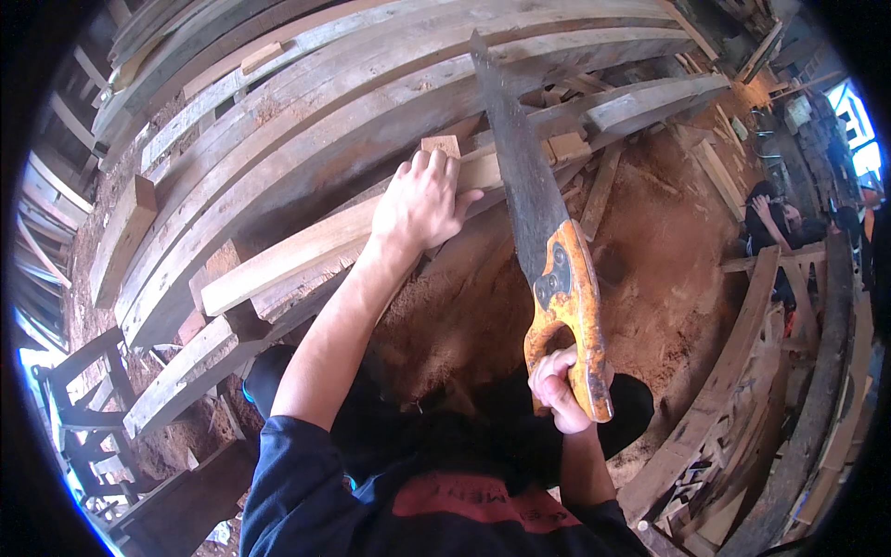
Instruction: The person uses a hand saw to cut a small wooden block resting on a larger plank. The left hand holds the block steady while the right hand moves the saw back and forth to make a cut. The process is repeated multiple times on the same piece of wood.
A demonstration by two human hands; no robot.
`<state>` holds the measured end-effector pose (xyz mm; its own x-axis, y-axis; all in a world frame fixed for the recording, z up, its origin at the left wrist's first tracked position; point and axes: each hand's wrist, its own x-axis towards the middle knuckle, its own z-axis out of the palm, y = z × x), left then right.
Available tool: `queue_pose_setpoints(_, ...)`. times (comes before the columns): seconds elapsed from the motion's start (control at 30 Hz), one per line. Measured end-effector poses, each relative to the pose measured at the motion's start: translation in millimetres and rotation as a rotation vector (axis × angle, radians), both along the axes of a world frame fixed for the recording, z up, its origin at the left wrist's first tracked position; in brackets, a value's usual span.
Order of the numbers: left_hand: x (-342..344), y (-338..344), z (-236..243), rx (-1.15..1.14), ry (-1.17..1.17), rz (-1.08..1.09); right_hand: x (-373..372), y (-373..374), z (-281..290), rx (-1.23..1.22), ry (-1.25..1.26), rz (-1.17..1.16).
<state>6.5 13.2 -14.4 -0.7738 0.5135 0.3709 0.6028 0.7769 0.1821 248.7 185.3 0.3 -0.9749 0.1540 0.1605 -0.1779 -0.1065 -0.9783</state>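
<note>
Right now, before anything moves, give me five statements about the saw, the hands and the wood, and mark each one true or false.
1. The right hand holds the handsaw by its handle. True.
2. The handle is plain blue. False: it is orange-yellow with dark worn patches.
3. The left hand is on a pale beam. True.
4. The handsaw's tip points back toward the wearer's body. False: it points away, toward the top of the picture.
5. Nobody else is in view. False: another person shows at the right side.
</note>
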Motion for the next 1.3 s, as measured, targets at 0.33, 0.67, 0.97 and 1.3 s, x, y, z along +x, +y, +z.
queue_pose_setpoints(0.33, 2.2, -0.3, 2.7, 0.034, -0.018, -0.012, -2.2, 24.6, 25.5, 0.038, 0.133, -0.033)
queue_pose_setpoints(0.67, 5.6, -1.1, 5.4, 0.04, -0.02, -0.02, -28.6, 50.1, 21.6, -0.096, 0.216, 0.063)
queue_pose_setpoints(0.97, 1.5, -9.1, 6.3, 0.026, -0.079, -0.072, -26.5, 53.1, 32.7, -0.117, 0.291, 0.014)
queue_pose_setpoints(1.3, 8.5, -12.0, 19.1, -0.003, -0.013, -0.105, -11.5, 54.0, 35.6, -0.239, 0.264, -0.064)
